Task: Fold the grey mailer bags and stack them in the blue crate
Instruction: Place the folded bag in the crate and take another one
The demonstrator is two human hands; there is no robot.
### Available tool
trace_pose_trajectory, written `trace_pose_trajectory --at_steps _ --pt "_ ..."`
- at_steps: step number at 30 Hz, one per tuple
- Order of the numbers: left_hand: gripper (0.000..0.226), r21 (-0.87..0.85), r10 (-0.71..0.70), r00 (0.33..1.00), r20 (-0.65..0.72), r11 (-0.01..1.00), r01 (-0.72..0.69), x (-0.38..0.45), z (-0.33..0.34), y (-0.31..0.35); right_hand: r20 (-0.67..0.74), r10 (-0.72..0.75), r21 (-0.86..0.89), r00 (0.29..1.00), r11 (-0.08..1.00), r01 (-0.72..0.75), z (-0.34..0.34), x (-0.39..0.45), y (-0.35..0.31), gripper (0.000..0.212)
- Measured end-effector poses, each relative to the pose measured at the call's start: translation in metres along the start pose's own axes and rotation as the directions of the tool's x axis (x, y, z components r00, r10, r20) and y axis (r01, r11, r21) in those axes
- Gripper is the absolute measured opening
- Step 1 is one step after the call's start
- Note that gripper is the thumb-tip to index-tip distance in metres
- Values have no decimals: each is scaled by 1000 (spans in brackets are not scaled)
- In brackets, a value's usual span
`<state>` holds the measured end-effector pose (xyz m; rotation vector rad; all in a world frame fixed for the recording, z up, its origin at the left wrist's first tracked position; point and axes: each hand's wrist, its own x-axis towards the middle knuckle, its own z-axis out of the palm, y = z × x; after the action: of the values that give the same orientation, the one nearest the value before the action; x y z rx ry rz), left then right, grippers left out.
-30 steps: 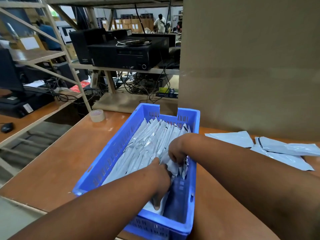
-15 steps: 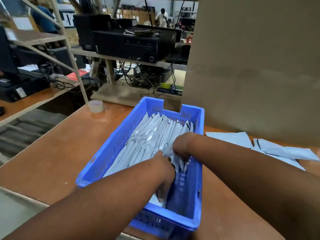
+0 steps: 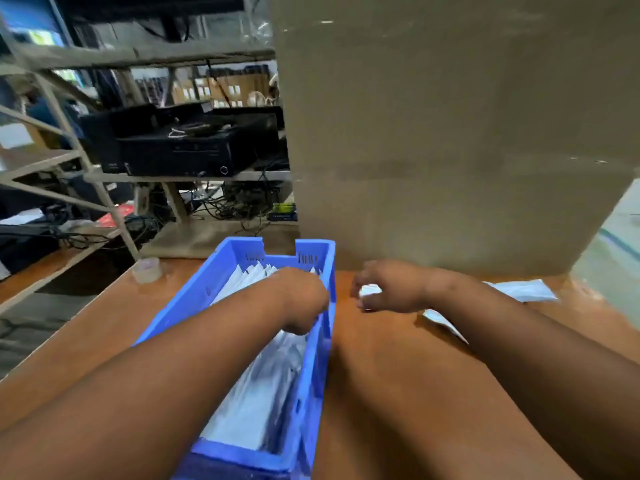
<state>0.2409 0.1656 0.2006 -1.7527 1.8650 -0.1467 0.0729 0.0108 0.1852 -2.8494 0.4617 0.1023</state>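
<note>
the whole view is smeared with motion, so edges are soft and no writing can be read anywhere. the left hand [image 3: 304,299] is down in the blue crate [image 3: 180,306] with its fingers tucked under; i cannot tell if they hold anything. the folded bags [image 3: 256,393] in the crate blur together and cannot be counted. the right hand [image 3: 391,289] is over the surface [image 3: 381,375] beside the crate, fingers curled round something white, likely a bag. two loose bags [image 3: 523,289] lie behind that forearm, partly hidden. one tape roll [image 3: 147,270] sits far left.
</note>
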Motion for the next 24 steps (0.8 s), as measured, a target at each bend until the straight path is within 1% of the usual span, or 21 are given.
trace_pose_trajectory --at_steps 1,2,4,6,9,11,15,18,20,22,24 --pt "8 17 -10 1000 23 1000 10 2 -11 3 12 22 -11 1000 1000 -22 -1 -13 12 26" --pt "10 9 -8 999 36 1000 8 8 -25 9 24 57 -19 998 998 -57 -2 -30 26 28" --pt "23 -27 14 999 30 1000 -13 28 -50 31 38 128 -3 991 992 -128 -1 -67 58 30" --pt "31 -39 49 999 12 998 -49 52 -69 60 46 177 34 983 983 -178 5 -99 88 30" --pt "38 -112 132 991 31 986 -128 96 -82 115 65 245 74 967 966 -249 20 -141 128 32" --pt "40 -155 182 982 49 973 -173 128 -85 151 83 300 80 950 949 -306 35 -166 155 37" --pt "46 -194 190 980 55 965 -176 184 -83 211 102 430 46 897 899 -436 74 -205 208 51" --pt "54 -261 144 989 44 957 -128 212 -78 242 53 513 32 856 856 -515 108 -216 237 62" --pt "56 -295 95 995 41 952 -79 224 -76 256 -7 533 69 846 844 -532 129 -213 249 65" --pt "46 -273 54 998 34 961 -43 229 -73 268 -88 530 104 843 847 -521 145 -204 252 73" --pt "35 -239 38 999 11 970 -34 228 -69 275 -159 506 110 848 862 -494 157 -191 249 85"
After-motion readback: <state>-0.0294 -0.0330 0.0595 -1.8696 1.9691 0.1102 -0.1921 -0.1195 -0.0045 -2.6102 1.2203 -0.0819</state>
